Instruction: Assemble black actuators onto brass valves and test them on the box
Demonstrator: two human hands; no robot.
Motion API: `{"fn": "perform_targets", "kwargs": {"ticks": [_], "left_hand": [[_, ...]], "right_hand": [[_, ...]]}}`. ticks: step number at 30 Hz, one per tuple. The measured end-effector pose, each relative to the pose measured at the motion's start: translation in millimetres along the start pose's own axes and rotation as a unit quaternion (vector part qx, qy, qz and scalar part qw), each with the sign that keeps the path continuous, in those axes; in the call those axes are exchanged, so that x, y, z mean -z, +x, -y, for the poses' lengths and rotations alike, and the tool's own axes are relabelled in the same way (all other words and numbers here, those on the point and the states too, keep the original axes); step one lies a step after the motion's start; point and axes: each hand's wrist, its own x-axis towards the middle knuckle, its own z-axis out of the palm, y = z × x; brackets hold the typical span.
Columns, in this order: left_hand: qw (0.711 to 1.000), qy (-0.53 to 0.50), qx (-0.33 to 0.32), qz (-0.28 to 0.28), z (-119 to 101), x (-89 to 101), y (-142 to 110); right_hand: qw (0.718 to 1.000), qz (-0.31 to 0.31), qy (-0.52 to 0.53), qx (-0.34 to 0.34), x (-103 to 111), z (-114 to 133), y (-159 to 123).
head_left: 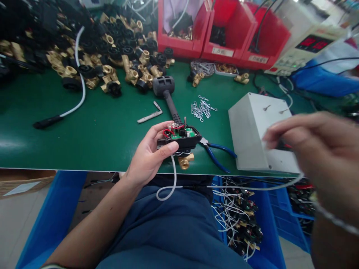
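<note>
My left hand is closed around a black open housing, thumb along its near side. Inside the housing shows a green circuit board with red wires. A brass valve body sits under it, and a white cable loops down and runs right. My right hand, smeared by motion, hovers over the right part of a grey box with small toggle switches; its fingers look curled, but whether they hold anything is unclear. Blue-handled pliers lie between the housing and the box.
A dark mallet, an angled metal hex key and a pile of wire clips lie on the green table. Brass valves crowd the back left. Red bins and a power supply stand behind. Blue crates are below.
</note>
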Motion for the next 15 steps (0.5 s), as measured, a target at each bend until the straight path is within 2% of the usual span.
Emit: {"fn": "perform_targets", "kwargs": {"ticks": [1, 2, 3, 4, 6, 8, 10, 12, 13, 14, 15], "left_hand": [[1.000, -0.002, -0.005, -0.003, 0, -0.2, 0], [1.000, -0.004, -0.009, -0.007, 0, -0.6, -1], [1.000, -0.006, -0.010, -0.013, -1, -1.1, -1], [1.000, -0.008, -0.008, -0.018, -1, -1.9, -2], [1.000, -0.014, 0.011, -0.026, -4, -3.6, -4], [0.999, -0.024, 0.037, -0.030, -6, -4.7, -6], [0.997, -0.039, 0.061, -0.027, -7, -4.8, -6], [0.995, -0.056, 0.080, -0.023, -8, -4.1, -5], [0.994, -0.066, 0.086, -0.022, -8, -3.6, -4], [0.993, -0.075, 0.090, -0.021, -8, -3.0, -3], [0.992, -0.083, 0.090, -0.018, -8, -2.4, -2]], "right_hand": [[0.987, 0.137, 0.045, 0.075, -13, 15, -17], [0.958, 0.260, 0.060, 0.103, -30, 27, -34], [0.936, 0.326, 0.058, 0.119, -47, 35, -50], [0.927, 0.350, 0.039, 0.130, -63, 39, -65], [0.917, 0.383, -0.005, 0.109, -85, 38, -85], [0.930, 0.346, 0.035, 0.121, -85, 31, -89], [0.958, 0.255, 0.070, 0.108, -63, 27, -79], [0.992, 0.103, 0.025, 0.063, -29, 23, -56], [0.999, 0.033, -0.031, 0.025, -13, 18, -41], [0.995, -0.051, -0.080, -0.010, 2, 10, -25], [0.986, -0.108, -0.117, -0.041, 13, 0, -9]]}}
